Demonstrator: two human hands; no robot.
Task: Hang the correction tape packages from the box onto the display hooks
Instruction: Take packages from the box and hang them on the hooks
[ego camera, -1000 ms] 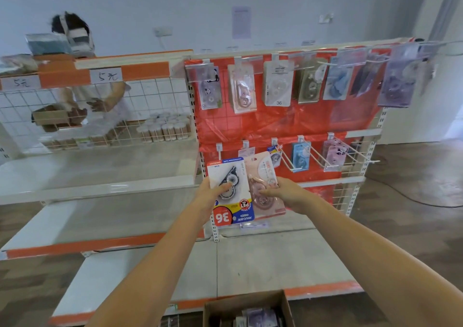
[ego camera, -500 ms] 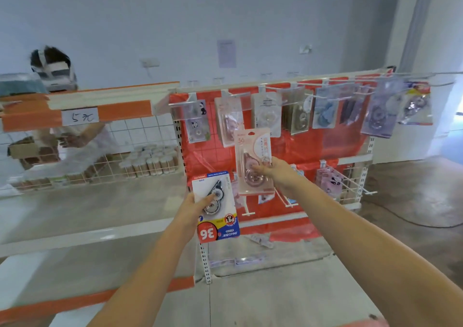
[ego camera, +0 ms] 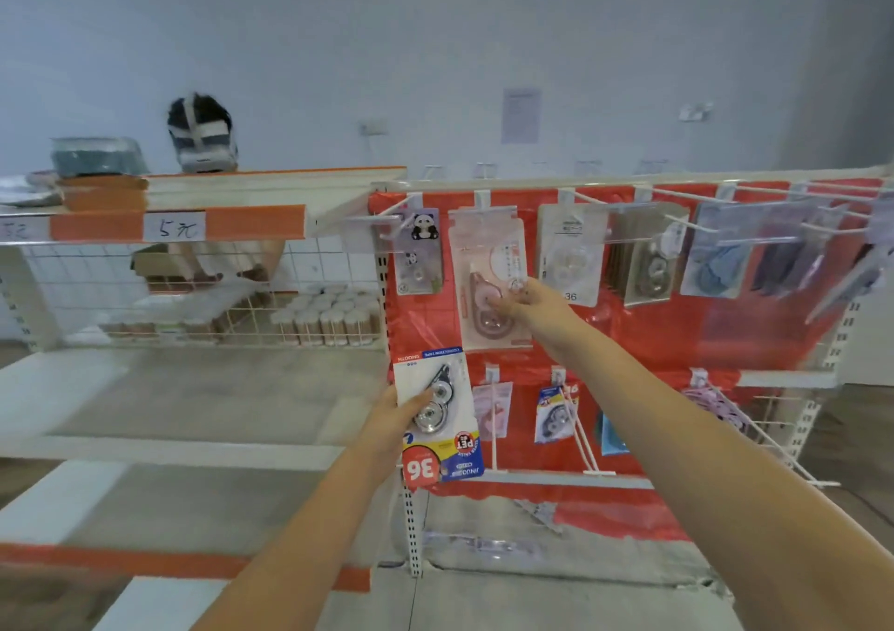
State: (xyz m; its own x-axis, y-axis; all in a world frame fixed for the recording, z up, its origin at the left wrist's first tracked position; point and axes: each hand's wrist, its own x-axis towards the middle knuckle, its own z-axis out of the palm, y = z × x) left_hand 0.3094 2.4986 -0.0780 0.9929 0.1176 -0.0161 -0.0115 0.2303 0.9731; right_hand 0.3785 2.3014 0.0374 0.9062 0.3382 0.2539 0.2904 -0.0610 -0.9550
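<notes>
My right hand (ego camera: 529,302) pinches a pink correction tape package (ego camera: 488,277) and holds it up against the top row of white display hooks (ego camera: 484,200) on the red panel. Its top edge sits right at the second hook from the left. My left hand (ego camera: 394,415) grips a white and blue correction tape package (ego camera: 438,417) with a red "36" label, held upside down, lower and to the left, in front of the panel's left post. The box is out of view.
Other packages hang along the top row, such as a panda package (ego camera: 420,253) and a white "36" package (ego camera: 572,253). A lower hook row (ego camera: 575,432) carries a few more. Left shelving holds jars (ego camera: 329,316); a person (ego camera: 203,134) stands behind it.
My right hand has lifted the pink package from chest height up to the top hook row. My left hand stayed low with the blue package. The view tilted upward, and the box left the frame.
</notes>
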